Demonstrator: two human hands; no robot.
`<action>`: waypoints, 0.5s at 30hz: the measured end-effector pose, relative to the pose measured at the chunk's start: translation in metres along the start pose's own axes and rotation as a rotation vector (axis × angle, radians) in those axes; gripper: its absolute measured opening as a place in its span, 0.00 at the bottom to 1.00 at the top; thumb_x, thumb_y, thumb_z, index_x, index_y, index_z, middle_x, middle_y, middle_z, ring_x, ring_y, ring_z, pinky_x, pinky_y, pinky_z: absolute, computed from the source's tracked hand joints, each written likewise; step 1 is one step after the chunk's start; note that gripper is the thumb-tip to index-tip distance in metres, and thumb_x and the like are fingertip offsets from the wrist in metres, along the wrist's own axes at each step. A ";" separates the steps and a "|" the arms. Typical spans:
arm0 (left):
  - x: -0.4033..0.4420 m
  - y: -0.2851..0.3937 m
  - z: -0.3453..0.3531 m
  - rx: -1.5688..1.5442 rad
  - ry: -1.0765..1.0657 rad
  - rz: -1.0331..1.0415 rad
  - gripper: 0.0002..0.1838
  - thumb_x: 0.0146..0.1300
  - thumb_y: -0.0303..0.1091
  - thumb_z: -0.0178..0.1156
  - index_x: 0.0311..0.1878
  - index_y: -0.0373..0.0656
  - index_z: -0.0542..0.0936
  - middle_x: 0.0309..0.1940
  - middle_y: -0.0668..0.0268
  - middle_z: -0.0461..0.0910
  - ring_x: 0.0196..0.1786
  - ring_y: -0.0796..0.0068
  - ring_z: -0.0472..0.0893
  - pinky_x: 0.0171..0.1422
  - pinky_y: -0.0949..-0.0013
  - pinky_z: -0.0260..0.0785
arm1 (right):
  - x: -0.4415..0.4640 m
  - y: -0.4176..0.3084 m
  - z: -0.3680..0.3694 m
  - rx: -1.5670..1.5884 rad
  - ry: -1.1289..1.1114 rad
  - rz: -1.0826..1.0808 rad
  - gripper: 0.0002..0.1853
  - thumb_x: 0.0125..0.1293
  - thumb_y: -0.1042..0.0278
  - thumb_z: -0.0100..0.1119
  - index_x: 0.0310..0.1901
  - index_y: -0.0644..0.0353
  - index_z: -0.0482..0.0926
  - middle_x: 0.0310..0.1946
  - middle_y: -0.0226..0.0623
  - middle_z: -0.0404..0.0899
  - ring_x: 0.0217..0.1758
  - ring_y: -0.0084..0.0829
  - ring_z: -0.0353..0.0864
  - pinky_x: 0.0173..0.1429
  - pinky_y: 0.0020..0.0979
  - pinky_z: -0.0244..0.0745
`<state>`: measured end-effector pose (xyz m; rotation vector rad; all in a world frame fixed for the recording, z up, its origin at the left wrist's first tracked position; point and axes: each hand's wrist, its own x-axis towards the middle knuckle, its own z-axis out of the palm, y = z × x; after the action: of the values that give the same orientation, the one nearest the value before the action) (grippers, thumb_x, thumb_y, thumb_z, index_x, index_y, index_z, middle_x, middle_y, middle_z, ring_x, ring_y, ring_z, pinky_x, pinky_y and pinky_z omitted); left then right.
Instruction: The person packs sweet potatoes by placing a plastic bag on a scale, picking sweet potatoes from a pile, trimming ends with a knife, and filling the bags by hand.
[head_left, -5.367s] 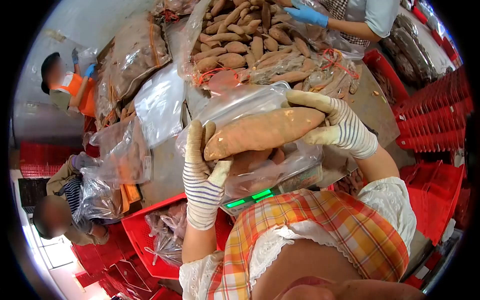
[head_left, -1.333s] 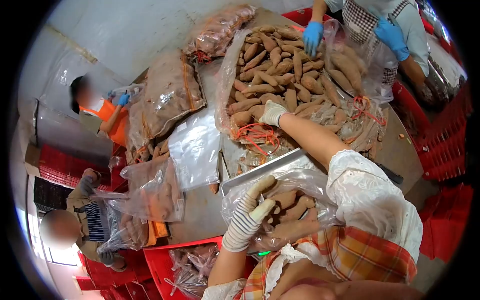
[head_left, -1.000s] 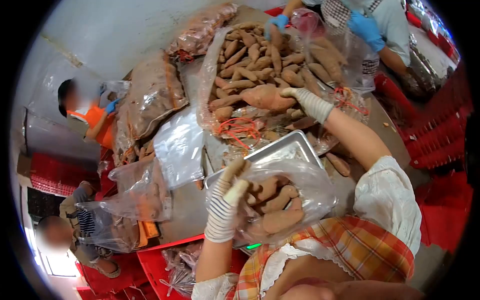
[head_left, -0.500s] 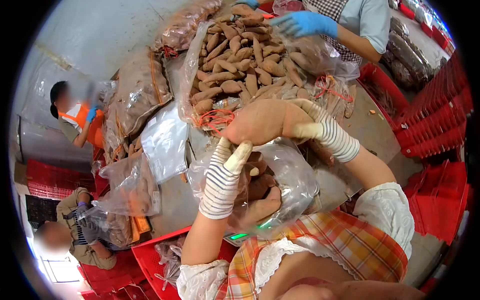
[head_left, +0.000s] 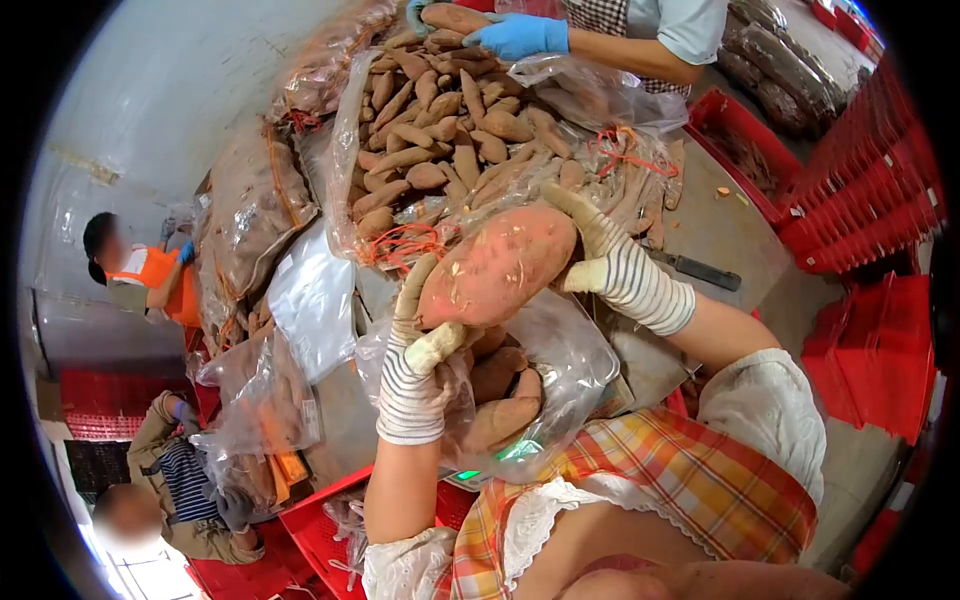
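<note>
Between my two gloved hands is a large reddish sweet potato [head_left: 500, 265], raised above the table. My left hand [head_left: 422, 345] grips its left end, thumb and fingers on either side. Around its right end, my right hand [head_left: 590, 240] closes in the same way. Both gloves are white with striped cuffs. Right below is an open clear plastic bag [head_left: 570, 355] with several sweet potatoes [head_left: 500, 410] in it. It rests on a scale [head_left: 465, 478] whose green display shows at the front. Behind my hands lies a big heap of sweet potatoes [head_left: 440, 130] in an opened sack.
A knife [head_left: 705, 270] lies to the right. Flat clear bags [head_left: 315, 300] and a full sack [head_left: 255, 210] are at the left. Red crates [head_left: 850, 190] stack at the right. Across the table, a co-worker's blue-gloved hand [head_left: 525, 37] holds a sweet potato; two other people are at the left.
The sweet potato in my hands has turned, now showing a redder, blemished side and tilting up to the right. The co-worker opposite now holds a sweet potato. The knife has come into view.
</note>
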<state>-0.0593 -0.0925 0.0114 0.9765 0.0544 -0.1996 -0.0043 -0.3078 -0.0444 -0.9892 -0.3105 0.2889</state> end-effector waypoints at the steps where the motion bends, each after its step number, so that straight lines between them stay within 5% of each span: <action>1: 0.000 0.000 0.000 0.020 -0.010 0.031 0.43 0.43 0.27 0.69 0.66 0.43 0.62 0.60 0.59 0.68 0.60 0.63 0.71 0.61 0.61 0.69 | -0.002 -0.005 0.002 0.069 0.032 0.075 0.53 0.38 0.76 0.67 0.69 0.64 0.48 0.62 0.43 0.64 0.65 0.34 0.64 0.65 0.33 0.63; 7: 0.001 0.001 -0.004 0.111 -0.064 0.051 0.44 0.42 0.22 0.68 0.66 0.41 0.62 0.61 0.57 0.67 0.63 0.62 0.68 0.68 0.60 0.60 | -0.002 0.000 -0.007 0.089 -0.035 0.031 0.53 0.35 0.72 0.72 0.67 0.66 0.53 0.62 0.42 0.65 0.67 0.35 0.61 0.71 0.36 0.54; 15: -0.004 0.001 0.004 0.218 0.005 0.071 0.45 0.40 0.26 0.70 0.66 0.40 0.62 0.60 0.58 0.68 0.62 0.63 0.69 0.67 0.60 0.60 | -0.004 0.006 -0.008 0.079 -0.098 -0.058 0.57 0.36 0.62 0.79 0.67 0.64 0.53 0.62 0.40 0.63 0.67 0.34 0.60 0.70 0.37 0.54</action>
<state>-0.0636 -0.0949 0.0150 1.1945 0.0026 -0.1398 -0.0054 -0.3129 -0.0540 -0.8885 -0.4138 0.2949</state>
